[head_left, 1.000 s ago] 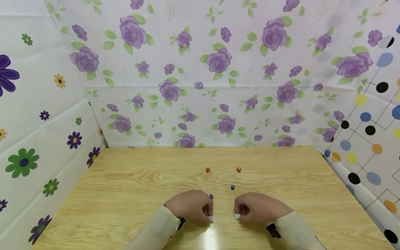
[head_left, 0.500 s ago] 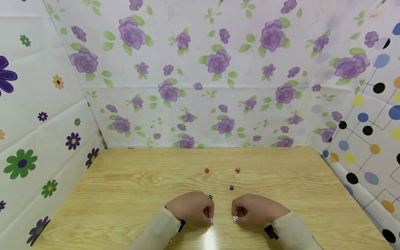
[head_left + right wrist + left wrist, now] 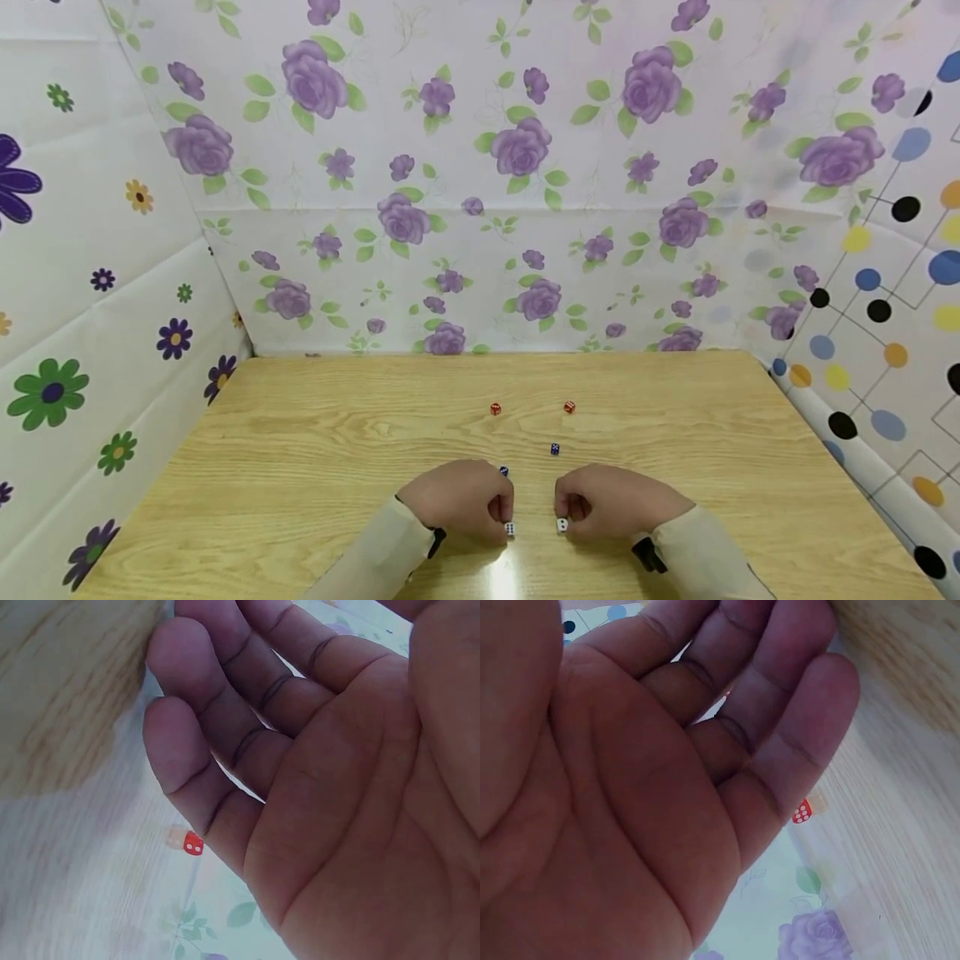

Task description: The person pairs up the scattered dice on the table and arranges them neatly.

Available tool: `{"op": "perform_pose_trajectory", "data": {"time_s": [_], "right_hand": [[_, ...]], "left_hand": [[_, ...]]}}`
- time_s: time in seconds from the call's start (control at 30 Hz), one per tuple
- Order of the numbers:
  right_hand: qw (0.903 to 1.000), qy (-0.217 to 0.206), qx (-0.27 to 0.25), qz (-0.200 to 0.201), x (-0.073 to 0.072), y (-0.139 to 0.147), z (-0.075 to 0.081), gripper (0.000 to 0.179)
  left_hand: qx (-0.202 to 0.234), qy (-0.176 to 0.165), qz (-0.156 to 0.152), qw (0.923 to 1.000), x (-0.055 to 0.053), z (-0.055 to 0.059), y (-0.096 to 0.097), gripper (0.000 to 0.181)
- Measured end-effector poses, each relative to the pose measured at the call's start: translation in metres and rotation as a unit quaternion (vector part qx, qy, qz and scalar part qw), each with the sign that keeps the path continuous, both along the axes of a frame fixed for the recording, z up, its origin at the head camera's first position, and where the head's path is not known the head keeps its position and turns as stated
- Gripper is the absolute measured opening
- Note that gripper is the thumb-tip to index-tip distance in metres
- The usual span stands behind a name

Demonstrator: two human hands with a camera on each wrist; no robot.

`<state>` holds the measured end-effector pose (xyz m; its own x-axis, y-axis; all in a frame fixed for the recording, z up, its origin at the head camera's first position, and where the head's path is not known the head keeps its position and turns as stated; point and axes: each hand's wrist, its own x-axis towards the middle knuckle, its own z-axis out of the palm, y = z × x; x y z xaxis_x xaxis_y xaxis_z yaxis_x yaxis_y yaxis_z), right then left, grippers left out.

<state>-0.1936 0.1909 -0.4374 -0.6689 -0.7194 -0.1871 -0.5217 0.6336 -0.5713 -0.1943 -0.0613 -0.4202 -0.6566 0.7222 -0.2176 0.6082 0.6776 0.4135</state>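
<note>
Lower centre of the frame: left hand (image 3: 461, 500) and right hand (image 3: 611, 500) each pinch a white die (image 3: 509, 528) (image 3: 562, 525) — light, rigid, slick-faced, probably best gripped across opposite faces.

In the head view the pips on the two white dice (image 3: 509, 528) (image 3: 562, 524) were too small to count, and each die sat half under the fingertips of the left hand (image 3: 461, 500) and the right hand (image 3: 611, 500), so the grip on either could not be made out. A blue die (image 3: 503, 471) was partly hidden behind the left knuckles. Both wrist views were filled by palms cut off at the edges, with the bench (image 3: 67, 690) blurred beyond.
</note>
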Motion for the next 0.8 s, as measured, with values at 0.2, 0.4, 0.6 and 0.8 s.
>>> {"op": "perform_pose_trajectory", "data": {"time_s": [0.2, 0.4, 0.6, 0.8], "right_hand": [[1.0000, -0.004, -0.001, 0.007, -0.0013, -0.0005, -0.0035, 0.010], [0.9999, 0.002, 0.002, 0.013, -0.0021, -0.0013, -0.0054, 0.010], [0.9996, 0.017, -0.004, 0.021, 0.0018, -0.0043, -0.0021, 0.014], [0.9992, 0.024, -0.005, 0.030, 0.0045, -0.0071, 0.0003, 0.016]], "left_hand": [[-0.006, 0.007, -0.013, 0.9999, -0.0002, -0.0012, 0.0020, 0.016], [-0.010, 0.013, -0.016, 0.9997, 0.0000, -0.0035, 0.0043, 0.017], [-0.006, 0.009, -0.018, 0.9998, 0.0022, -0.0033, 0.0065, 0.016], [-0.006, 0.014, -0.026, 0.9996, 0.0034, -0.0047, 0.0083, 0.016]]}}
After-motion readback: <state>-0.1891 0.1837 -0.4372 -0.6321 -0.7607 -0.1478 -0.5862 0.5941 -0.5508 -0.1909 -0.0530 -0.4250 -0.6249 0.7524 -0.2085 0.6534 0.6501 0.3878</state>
